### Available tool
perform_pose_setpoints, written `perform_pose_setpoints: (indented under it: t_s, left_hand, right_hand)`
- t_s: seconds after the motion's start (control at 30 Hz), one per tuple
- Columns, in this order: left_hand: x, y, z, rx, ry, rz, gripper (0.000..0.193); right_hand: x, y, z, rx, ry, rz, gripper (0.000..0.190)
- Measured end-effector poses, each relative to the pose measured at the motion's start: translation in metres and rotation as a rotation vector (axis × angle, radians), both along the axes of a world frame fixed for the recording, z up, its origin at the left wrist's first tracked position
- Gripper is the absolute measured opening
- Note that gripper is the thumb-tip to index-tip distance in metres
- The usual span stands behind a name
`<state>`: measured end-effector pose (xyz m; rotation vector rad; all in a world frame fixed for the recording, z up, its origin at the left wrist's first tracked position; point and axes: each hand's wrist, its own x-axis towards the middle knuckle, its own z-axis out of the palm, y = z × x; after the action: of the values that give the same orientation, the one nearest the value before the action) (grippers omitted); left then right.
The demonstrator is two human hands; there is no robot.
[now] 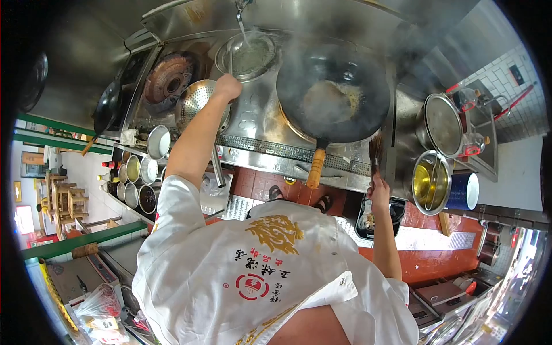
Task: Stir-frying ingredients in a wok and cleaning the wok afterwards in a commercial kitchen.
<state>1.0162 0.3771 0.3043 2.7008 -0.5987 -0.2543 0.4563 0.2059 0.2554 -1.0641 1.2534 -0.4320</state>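
My left hand [228, 88] is closed around a metal utensil handle [230, 61] that reaches over a round steel basin [254, 56] of water. The utensil's far end cannot be made out. Under my left forearm rests a perforated steel strainer [196, 101] with a tubular handle. My right hand [379, 192] grips a dark-bristled brush [376, 148], its bristles pointing away from me beside the wok's right rim. The large black wok [297, 116] sits on the range, steaming, with a little brownish liquid [330, 101] in its bottom. Its wooden handle [317, 168] points towards me.
Water runs from a tap [239, 15] into the basin. To the left are a bare burner [172, 82] and several seasoning pots [133, 168]. On the right stand a bowl of yellow oil [424, 181], a large steel pot [442, 125] and, lower, a black bin [394, 217].
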Motion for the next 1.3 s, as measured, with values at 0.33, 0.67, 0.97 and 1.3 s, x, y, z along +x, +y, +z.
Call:
perform_pose_setpoints:
  t_s: [0.33,0.67,0.97,1.3]
  left_hand:
    - [-0.054,0.074,0.041,-1.469,1.716,0.569,0.018]
    - [-0.192,0.106,0.170,-1.323,1.768,0.321,0.025]
    - [-0.224,0.091,0.137,-0.513,0.591,-0.174,0.017]
    - [-0.040,0.055,-0.026,0.004,-0.113,0.033,0.025]
  right_hand:
    - [0.052,0.027,0.079,-0.162,-0.515,0.096,0.036]
    - [0.297,-0.098,0.012,0.376,-0.437,0.256,0.025]
    - [0.391,-0.090,-0.034,0.497,-0.493,0.080,0.008]
    - [0.282,-0.075,0.035,0.088,-0.095,0.397,0.009]
